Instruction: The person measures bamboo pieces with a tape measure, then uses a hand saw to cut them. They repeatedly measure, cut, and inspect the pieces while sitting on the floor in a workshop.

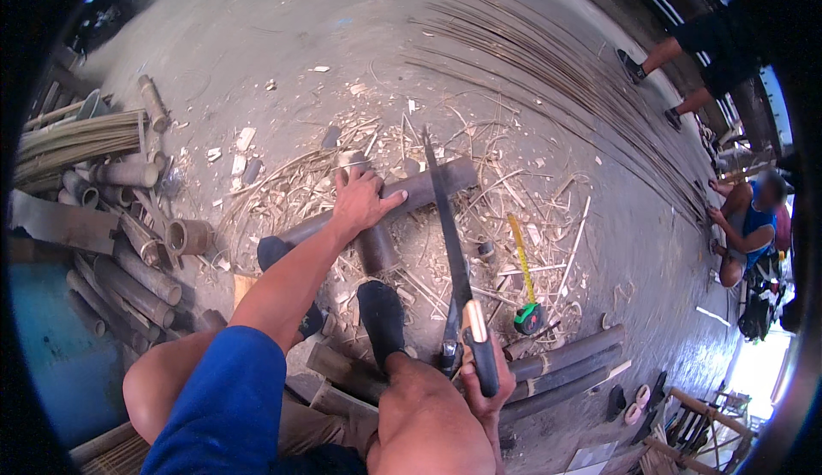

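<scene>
One saw (pixel 452 244) in right hand (pixel 495 381), two crossed bamboo tubes (pixel 441 187) (pixel 377 251) under left hand (pixel 363 201).

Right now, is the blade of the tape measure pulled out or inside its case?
Pulled out, at least partly: the yellow blade extends in view from the green-and-black case.

Qty now: 2 own hands, i.e. 1 L hand (pixel 358 203) + 1 R hand (pixel 503 382); 1 saw (pixel 452 228); 1 tape measure (pixel 528 319); 2 crossed bamboo pcs, i.e. 1 long tube (pixel 418 192) + 1 short tube (pixel 377 249). Lower R, min. 2 dark poles (pixel 569 355). Other ppl: 2, i.e. 1 seated person (pixel 757 237), 1 standing person (pixel 664 54). Stacked tubes (pixel 150 278) at L: several, exact no. unclear. Thin strips (pixel 514 40), shavings (pixel 245 138): lots, uncountable.
</scene>
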`<state>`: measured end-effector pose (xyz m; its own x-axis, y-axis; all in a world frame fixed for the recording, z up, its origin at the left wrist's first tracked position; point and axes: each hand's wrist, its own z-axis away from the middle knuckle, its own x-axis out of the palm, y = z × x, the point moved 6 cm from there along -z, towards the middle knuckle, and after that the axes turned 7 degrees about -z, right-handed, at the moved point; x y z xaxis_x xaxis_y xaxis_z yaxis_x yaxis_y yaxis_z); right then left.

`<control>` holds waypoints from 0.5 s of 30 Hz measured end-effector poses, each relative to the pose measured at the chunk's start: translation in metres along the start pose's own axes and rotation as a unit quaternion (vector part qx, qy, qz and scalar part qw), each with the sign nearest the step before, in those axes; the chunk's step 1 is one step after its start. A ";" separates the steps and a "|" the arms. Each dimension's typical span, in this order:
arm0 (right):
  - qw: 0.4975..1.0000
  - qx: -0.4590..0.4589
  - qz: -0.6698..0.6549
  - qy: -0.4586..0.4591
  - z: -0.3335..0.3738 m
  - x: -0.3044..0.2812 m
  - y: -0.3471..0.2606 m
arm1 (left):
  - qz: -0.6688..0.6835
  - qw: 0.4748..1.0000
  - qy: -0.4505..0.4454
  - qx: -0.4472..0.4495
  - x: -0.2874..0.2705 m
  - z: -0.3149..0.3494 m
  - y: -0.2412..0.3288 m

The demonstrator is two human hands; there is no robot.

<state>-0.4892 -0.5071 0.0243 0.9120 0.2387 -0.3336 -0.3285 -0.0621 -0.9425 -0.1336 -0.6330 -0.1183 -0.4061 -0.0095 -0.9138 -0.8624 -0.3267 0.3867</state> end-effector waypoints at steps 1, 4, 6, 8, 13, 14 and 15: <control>0.999 0.037 -0.016 -0.022 -0.001 0.005 0.004 | 0.000 1.000 -0.011 0.003 0.001 -0.001 -0.002; 0.999 0.008 0.009 -0.053 -0.009 0.013 0.000 | 0.000 0.997 -0.079 -0.001 0.010 -0.006 -0.008; 0.997 -0.017 0.035 -0.064 -0.010 0.014 -0.002 | 0.007 0.996 -0.094 -0.005 0.012 -0.007 -0.011; 0.996 0.016 0.039 -0.083 -0.011 0.017 0.005 | 0.015 0.995 -0.101 -0.004 0.014 -0.006 -0.014; 0.996 0.010 0.016 -0.082 -0.007 0.024 0.018 | 0.012 0.996 -0.086 0.007 0.014 -0.004 -0.017; 0.996 -0.011 0.036 -0.084 -0.006 0.024 0.018 | 0.013 0.996 -0.082 0.008 0.015 -0.005 -0.018; 0.995 -0.042 0.046 -0.078 -0.005 0.022 0.015 | 0.012 0.997 -0.078 0.009 0.017 -0.005 -0.019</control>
<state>-0.4728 -0.5073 0.0025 0.8273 0.3759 -0.4174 -0.3816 -0.1691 -0.9087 -0.1228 -0.6316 -0.1414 -0.4673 0.1299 -0.8745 -0.8565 -0.3117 0.4113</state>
